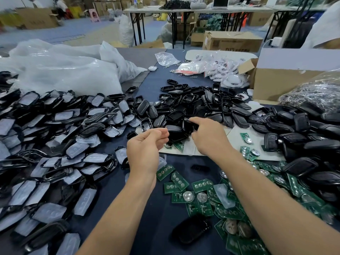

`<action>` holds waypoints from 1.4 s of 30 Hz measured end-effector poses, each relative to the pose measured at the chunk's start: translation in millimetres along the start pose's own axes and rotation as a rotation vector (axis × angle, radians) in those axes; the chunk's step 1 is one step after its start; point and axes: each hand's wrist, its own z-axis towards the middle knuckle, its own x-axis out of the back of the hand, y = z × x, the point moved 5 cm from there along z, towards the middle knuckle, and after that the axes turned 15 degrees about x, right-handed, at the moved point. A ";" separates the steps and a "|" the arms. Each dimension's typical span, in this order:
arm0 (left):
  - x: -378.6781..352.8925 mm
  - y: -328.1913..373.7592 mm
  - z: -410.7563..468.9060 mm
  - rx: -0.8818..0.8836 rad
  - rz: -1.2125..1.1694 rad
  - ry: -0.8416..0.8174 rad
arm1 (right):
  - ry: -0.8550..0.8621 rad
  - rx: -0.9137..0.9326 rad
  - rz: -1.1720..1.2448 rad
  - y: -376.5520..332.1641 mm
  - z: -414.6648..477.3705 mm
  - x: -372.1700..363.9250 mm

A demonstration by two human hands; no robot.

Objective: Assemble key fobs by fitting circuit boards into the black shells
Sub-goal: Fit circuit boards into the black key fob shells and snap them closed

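My right hand [207, 137] pinches a black shell [188, 124] between thumb and forefinger, just over the heap of empty black shells [193, 102] in the middle of the table. To its left, my left hand [145, 150] hovers with curled fingers meeting the thumb; nothing shows between them. Its fingertips are close to another black shell [174, 130]. Green circuit boards [202, 199] with round button cells lie scattered under and right of my right forearm. A closed black fob [191, 230] lies near the front edge.
Shells fitted with clear rubber pads [55, 144] cover the left of the dark blue table [161, 208]. Closed black fobs [303, 144] pile at the right. Behind are clear plastic bags [64, 70], bagged white fobs [220, 69], a cardboard box [276, 83] and a bag of metal rings [316, 92].
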 end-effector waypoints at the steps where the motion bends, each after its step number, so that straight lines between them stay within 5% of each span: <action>1: 0.3 -0.1 0.2 -0.003 0.013 -0.002 | 0.047 0.006 -0.027 -3.1 -2.7 3.7; 6: -4.8 -0.4 2.5 -0.058 0.153 -0.028 | 0.295 -0.027 0.239 -12.6 -34.7 32.0; 10: -24.5 -15.5 -4.4 0.058 0.132 -0.224 | 0.235 0.040 0.244 -40.4 -65.5 18.7; 17: -10.5 -9.2 -0.4 0.066 0.084 -0.204 | 0.218 0.029 0.404 -43.4 -91.2 17.9; 24: -1.7 -2.3 1.6 0.344 -0.399 -0.467 | -0.178 0.069 0.121 -59.4 -99.3 -7.3; 35: -7.8 -8.4 -1.0 0.375 -0.224 -0.592 | 0.348 -0.141 0.843 -16.7 -94.8 22.0; 42: -15.2 -9.6 -6.4 0.311 -0.085 -0.712 | 0.454 -0.115 1.177 -15.1 -92.3 19.6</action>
